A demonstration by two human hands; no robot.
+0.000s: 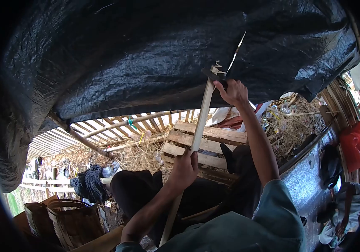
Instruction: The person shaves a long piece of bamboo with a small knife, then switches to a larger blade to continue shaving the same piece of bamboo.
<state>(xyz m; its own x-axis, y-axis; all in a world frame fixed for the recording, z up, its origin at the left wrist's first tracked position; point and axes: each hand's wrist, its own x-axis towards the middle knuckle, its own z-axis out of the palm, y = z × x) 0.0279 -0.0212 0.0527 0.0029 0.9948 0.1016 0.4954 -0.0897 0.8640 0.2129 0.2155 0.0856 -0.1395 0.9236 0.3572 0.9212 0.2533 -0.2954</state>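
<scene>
A long pale strip of wood or bamboo (204, 113) runs up from the lap at a slant. Around its lower middle my left hand (184, 169) is closed. Near the upper end, my right hand (233, 91) grips a dark tool (214, 77) that lies across the strip; whether it is a blade cannot be made out for certain. Curled pale shavings (217, 67) stick up at the strip's tip, just beyond the tool.
Black plastic sheeting (154, 63) hangs in front. Wooden slats (209, 136) lie below it among dry shavings (291, 122). Woven baskets (73, 222) stand at lower left. On the right are a red bag (354, 145) and another person (348, 206).
</scene>
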